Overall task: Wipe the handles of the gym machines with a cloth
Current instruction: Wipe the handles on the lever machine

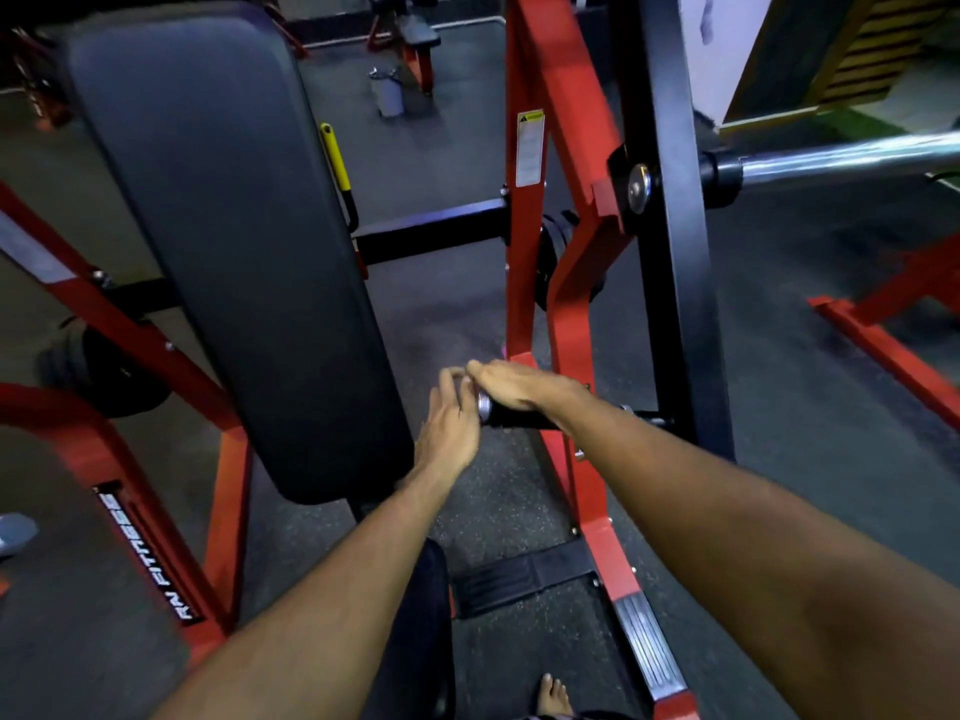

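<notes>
1. The red machine frame (524, 70) rises through the middle of the view, with a black upright (670, 252) just to its right and more red bars at the left and right edges.
2. A long black back pad (218, 226) slants down from the upper left to the lower centre, left of the frame.
3. The dark speckled floor (467, 163) carries all of it; a ribbed foot plate (647, 649) lies on the frame's base near the bottom edge.
4. A chrome bar (841, 158) sticks out from the black upright toward the right edge.
5. The handle (506, 415), a short black grip with a silver end cap, juts leftward from the black upright, low in the middle of the view, between pad and frame.
6. The right hand (511, 384) lies flat on top of the handle, fingers straight and close together, reaching past the end cap.
7. The left hand (449, 420) stands just at the cap end, fingers loosely together and slightly bent; whether they touch the cap cannot be told.
8. A yellow lever (335, 158) shows behind the pad's right edge.
9. Bare toes (553, 693) show at the bottom edge.
</notes>
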Tool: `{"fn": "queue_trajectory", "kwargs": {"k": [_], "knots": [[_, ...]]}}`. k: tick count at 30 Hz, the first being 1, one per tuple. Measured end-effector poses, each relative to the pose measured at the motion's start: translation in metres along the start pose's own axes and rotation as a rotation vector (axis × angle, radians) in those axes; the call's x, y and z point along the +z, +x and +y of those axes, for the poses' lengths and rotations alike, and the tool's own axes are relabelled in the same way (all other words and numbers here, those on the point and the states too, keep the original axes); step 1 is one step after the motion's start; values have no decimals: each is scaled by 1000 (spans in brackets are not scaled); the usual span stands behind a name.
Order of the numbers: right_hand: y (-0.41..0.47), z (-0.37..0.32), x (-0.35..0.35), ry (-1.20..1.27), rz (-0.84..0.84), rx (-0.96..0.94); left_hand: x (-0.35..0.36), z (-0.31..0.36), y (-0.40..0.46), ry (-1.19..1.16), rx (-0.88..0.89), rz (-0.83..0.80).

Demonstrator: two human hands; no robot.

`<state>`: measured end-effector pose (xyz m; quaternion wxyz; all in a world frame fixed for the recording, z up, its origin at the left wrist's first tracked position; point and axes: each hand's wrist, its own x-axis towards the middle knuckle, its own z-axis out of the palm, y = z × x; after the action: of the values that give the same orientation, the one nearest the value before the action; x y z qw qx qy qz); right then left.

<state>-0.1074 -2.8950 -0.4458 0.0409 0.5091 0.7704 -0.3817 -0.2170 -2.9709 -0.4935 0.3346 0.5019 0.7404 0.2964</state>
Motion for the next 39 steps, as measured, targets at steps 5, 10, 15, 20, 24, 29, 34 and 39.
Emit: {"fn": "queue_trajectory", "kwargs": {"k": [5,10,15,20,24,29,34,39], "knots": [[26,-9,-10,266,-485,287,4,-24,-8,-152,51,55],[22,-10,-10,237,-550,282,-1,-22,-7,-253,35,143],[3,8,16,-82,157,-67,-3,-13,4,-306,30,140],[-24,46,55,-210,641,-360,-9,-9,8,-291,51,125],[-35,82,64,-313,745,-489,-9,7,9,-230,93,77],[-42,125,18,-161,470,-168,-3,22,6,-129,151,-28],[-44,157,-13,-61,328,56,6,31,8,100,256,-80],[-36,137,-17,-221,143,137,7,37,9,299,284,-122]]}}
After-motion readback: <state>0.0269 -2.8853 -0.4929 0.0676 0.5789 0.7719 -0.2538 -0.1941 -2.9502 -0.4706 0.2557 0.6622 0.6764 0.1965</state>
